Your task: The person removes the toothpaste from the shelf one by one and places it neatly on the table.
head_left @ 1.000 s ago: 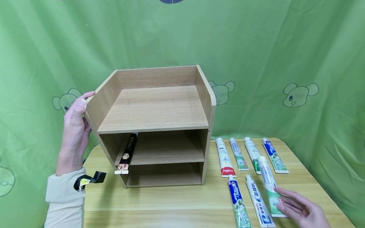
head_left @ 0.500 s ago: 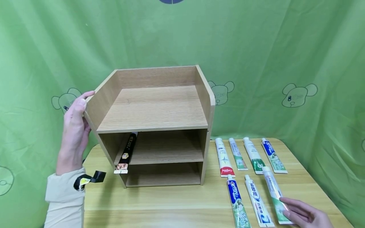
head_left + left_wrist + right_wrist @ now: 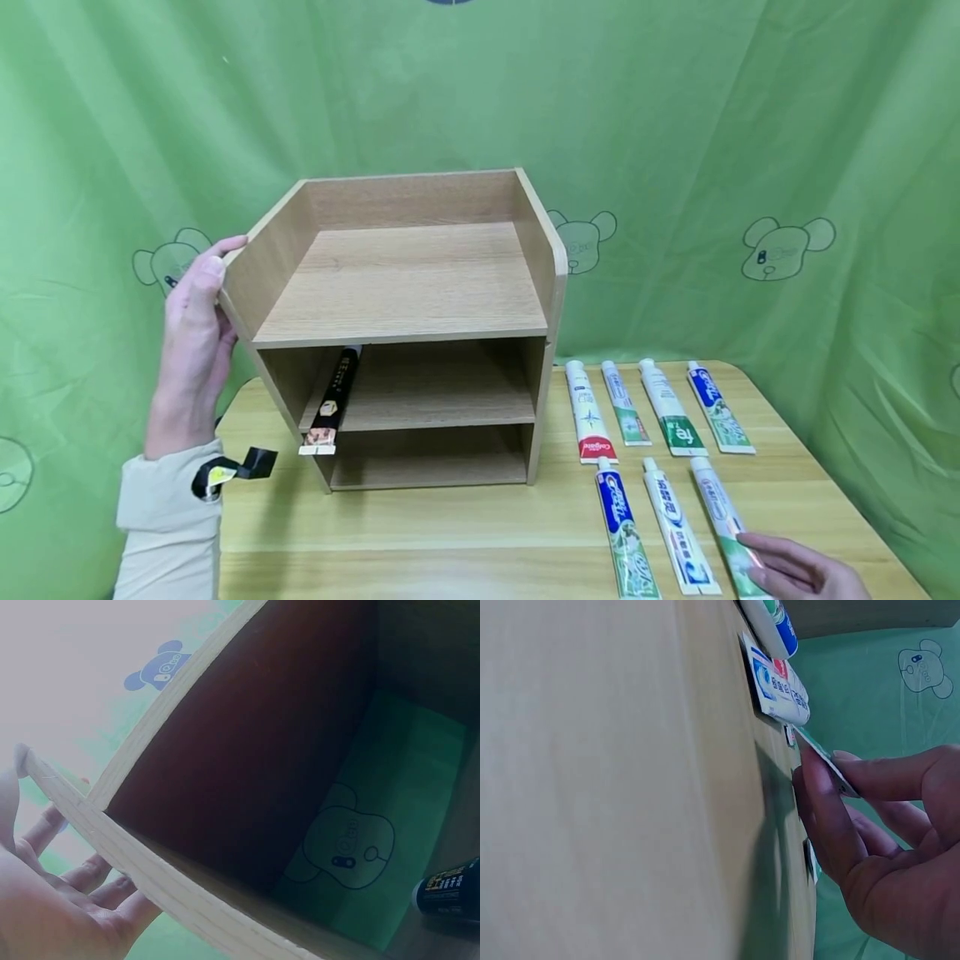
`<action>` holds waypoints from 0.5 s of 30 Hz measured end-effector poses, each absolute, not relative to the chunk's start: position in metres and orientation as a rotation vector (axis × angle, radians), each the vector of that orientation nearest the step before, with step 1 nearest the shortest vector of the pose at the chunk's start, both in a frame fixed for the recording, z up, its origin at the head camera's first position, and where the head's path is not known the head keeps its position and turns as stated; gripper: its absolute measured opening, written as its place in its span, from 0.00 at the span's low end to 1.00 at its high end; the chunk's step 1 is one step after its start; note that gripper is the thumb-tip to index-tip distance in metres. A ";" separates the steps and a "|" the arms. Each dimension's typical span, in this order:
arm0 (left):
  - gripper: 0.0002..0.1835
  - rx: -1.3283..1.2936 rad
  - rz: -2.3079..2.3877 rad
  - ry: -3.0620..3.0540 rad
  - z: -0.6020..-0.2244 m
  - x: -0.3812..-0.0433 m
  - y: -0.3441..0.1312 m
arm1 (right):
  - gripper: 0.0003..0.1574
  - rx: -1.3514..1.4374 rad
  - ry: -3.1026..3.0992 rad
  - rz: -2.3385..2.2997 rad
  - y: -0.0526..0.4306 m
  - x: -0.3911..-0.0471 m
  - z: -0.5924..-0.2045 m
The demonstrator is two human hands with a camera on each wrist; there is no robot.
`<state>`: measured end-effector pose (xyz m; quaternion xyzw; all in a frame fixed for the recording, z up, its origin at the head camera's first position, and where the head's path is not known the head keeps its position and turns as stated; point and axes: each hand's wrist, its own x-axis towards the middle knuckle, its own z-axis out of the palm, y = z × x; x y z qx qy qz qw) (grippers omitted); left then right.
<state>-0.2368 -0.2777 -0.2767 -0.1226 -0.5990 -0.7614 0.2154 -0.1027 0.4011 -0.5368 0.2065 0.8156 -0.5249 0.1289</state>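
In the head view my left hand (image 3: 191, 342) grips the front edge of the left side panel of a wooden desktop shelf (image 3: 420, 279). In the left wrist view the thumb and fingers lie on either side of that panel (image 3: 97, 825). At the lower right, my right hand (image 3: 806, 571) pinches the flat end of a white and green toothpaste tube (image 3: 717, 500). The right wrist view shows that flat end (image 3: 826, 761) between thumb and fingers, close over the table. A black toothpaste tube (image 3: 337, 392) lies at the left of the middle shelf, its end jutting out in front.
Several toothpaste tubes lie in two rows right of the shelf, among them a red-ended one (image 3: 588, 412), a dark-green-ended one (image 3: 670, 408) and a blue and green one (image 3: 626, 533). The wooden table (image 3: 405, 542) ends at a green curtain (image 3: 675, 108).
My right hand has drawn the white and green toothpaste tube toward the near edge, away from the dark-green-ended tube and beside the front row. The left hand keeps its grip on the shelf.
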 end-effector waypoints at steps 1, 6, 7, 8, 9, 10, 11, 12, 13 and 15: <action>0.26 -0.340 -2.109 -1.659 -0.277 -0.237 -0.278 | 0.41 0.595 2.380 -1.509 0.402 -0.103 -0.538; 0.25 -0.342 -2.117 -1.659 -0.276 -0.237 -0.277 | 0.45 0.589 2.400 -1.454 0.404 -0.106 -0.543; 0.25 -0.342 -2.118 -1.660 -0.276 -0.237 -0.277 | 0.46 0.591 2.399 -1.450 0.404 -0.106 -0.543; 0.25 -0.342 -2.119 -1.662 -0.276 -0.237 -0.277 | 0.46 0.596 2.397 -1.448 0.404 -0.106 -0.543; 0.25 -0.344 -2.120 -1.664 -0.276 -0.237 -0.277 | 0.46 0.599 2.397 -1.445 0.404 -0.106 -0.543; 0.25 -0.344 -2.120 -1.664 -0.277 -0.237 -0.277 | 0.46 0.604 2.397 -1.443 0.404 -0.106 -0.543; 0.25 -0.345 -2.120 -1.664 -0.277 -0.237 -0.277 | 0.45 0.606 2.400 -1.437 0.404 -0.106 -0.543; 0.25 -0.345 -2.121 -1.661 -0.277 -0.237 -0.277 | 0.45 0.608 2.405 -1.430 0.404 -0.106 -0.542; 0.25 -0.345 -2.120 -1.657 -0.277 -0.237 -0.277 | 0.44 0.595 2.417 -1.416 0.404 -0.105 -0.542; 0.25 -0.344 -2.120 -1.651 -0.277 -0.237 -0.278 | 0.43 0.567 2.454 -1.367 0.403 -0.105 -0.541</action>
